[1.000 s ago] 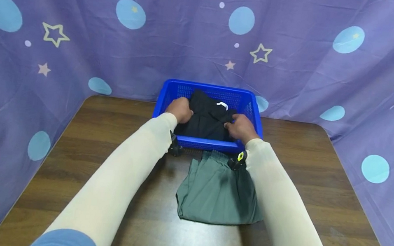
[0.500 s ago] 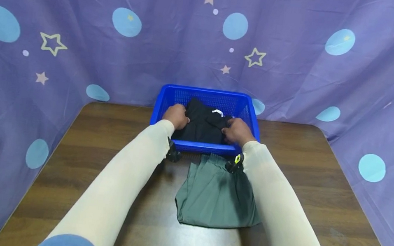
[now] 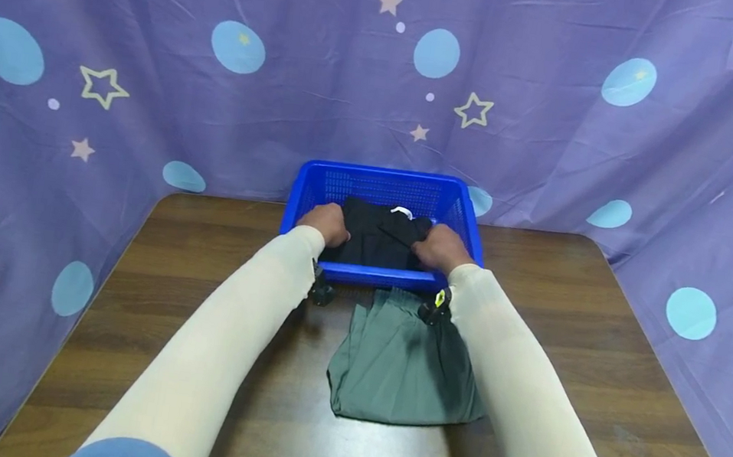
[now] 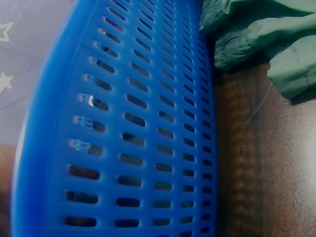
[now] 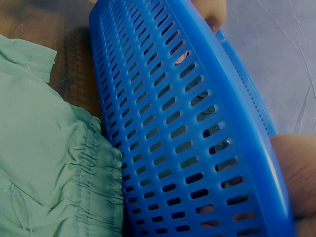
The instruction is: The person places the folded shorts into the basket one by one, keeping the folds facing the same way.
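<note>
A folded black garment (image 3: 375, 239) with a white tag or loop (image 3: 402, 211) lies low inside the blue plastic basket (image 3: 374, 276). My left hand (image 3: 327, 223) grips its left side, fingers curled in over the cloth. On the opposite side, my right hand (image 3: 442, 248) pinches the garment's right edge. In the right wrist view the basket's slotted wall (image 5: 163, 123) hides most of the cloth, and part of my right hand (image 5: 298, 170) shows behind the rim. The left wrist view is mostly filled by the same slotted wall (image 4: 138, 118).
Folded green trousers (image 3: 403, 372) with a gathered elastic waistband (image 5: 96, 173) lie on the wooden table (image 3: 193, 275), right in front of the basket. Behind the table hangs a purple curtain (image 3: 328, 100) with stars and blue ovals, also along both sides.
The black garment has sunk lower and flatter into the basket, its raised upper left corner coming down. Both hands have stayed at its sides. The head view has tilted slightly upward.
</note>
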### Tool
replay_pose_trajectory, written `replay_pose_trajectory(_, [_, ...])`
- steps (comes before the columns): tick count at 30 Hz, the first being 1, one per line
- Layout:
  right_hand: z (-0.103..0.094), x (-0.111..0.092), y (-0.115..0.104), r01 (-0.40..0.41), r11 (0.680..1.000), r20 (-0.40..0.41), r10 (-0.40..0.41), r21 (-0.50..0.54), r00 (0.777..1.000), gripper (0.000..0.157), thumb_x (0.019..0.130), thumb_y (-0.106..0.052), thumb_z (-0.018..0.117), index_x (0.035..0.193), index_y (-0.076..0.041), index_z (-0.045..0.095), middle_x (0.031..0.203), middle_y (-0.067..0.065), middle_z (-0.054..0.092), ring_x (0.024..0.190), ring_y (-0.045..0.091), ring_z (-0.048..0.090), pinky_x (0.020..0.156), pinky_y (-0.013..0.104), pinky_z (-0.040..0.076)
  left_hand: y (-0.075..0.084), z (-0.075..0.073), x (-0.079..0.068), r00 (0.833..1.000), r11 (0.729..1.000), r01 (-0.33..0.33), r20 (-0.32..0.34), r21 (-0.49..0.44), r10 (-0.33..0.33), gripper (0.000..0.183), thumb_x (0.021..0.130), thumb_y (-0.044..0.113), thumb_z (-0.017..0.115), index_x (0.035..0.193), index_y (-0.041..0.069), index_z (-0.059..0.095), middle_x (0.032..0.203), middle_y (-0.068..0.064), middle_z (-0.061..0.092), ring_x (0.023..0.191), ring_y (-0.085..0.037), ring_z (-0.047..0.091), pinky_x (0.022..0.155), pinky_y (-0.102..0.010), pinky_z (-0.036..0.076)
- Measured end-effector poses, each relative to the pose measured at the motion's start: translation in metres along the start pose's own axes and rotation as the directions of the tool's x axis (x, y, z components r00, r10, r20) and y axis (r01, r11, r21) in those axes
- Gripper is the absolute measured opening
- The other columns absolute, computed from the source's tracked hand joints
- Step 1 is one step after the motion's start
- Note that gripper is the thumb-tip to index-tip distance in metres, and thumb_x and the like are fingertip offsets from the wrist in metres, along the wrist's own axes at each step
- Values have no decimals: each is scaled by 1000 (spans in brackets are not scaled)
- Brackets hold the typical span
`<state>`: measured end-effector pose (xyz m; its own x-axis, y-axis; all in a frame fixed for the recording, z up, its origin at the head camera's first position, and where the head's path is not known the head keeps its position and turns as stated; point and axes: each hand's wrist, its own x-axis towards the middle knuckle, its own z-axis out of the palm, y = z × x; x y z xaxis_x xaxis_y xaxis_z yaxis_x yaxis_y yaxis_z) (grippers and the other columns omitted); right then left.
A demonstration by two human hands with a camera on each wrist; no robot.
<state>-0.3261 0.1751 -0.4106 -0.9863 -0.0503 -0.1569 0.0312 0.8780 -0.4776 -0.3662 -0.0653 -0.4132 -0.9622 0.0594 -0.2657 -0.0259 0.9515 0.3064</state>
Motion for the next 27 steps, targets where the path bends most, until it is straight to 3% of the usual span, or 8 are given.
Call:
replay_pose_trajectory(3, [-1,-1,0,-4,1000,-18,4,-1,1000,25,92,-26,60,90,-1,66,107,20,67,96,34,61,90,48,50,3,-3,-5,1000,1000,11,-23,-12,-11,28,95,25,69,112,3,72,114,-15,69,96,-31,63,84,-48,53])
replay_pose_trajectory(8, [-3,-3,-2,18,1000,-65,-16,25,998,24,93,-23,56,80,-4,61,99,18,66,91,33,60,86,47,50,7,-12,-14,998,1000,-10,-64,-15,9,25,96,24,66,109,4,71,109,-14,70,88,-28,61,76,-46,53])
replay_pose_trajectory(12, [-6,-4,-6,58,996,-134,-49,66,990,27,94,-22,55,97,1,67,103,19,69,100,36,63,90,48,50,13,-22,-24,995,999,-45,-94,-15,44,23,96,25,64,106,5,70,107,-13,70,86,-28,62,74,-46,53])
replay_pose_trajectory(15, [-10,-5,-8,76,993,-170,-60,87,984,36,95,-25,57,118,2,67,117,20,70,112,37,63,99,48,48,17,-29,-32,991,997,-73,-118,-19,71,24,96,27,64,107,6,69,107,-13,70,87,-28,62,73,-47,52])
replay_pose_trajectory(22, [-29,-17,-12,99,991,-192,-80,90,978,48,98,-34,60,132,1,61,124,19,68,119,36,61,103,46,44,27,-45,-53,973,987,-155,-176,-34,147,44,97,33,66,132,7,60,128,-14,65,109,-31,63,87,-50,51])
replay_pose_trajectory(27, [-43,-33,-12,137,984,-193,-114,111,974,51,99,-36,60,134,1,59,124,18,67,118,35,61,102,48,45,33,-53,-72,959,978,-208,-204,-25,199,48,98,36,66,138,10,59,136,-14,63,122,-34,59,94,-53,49])
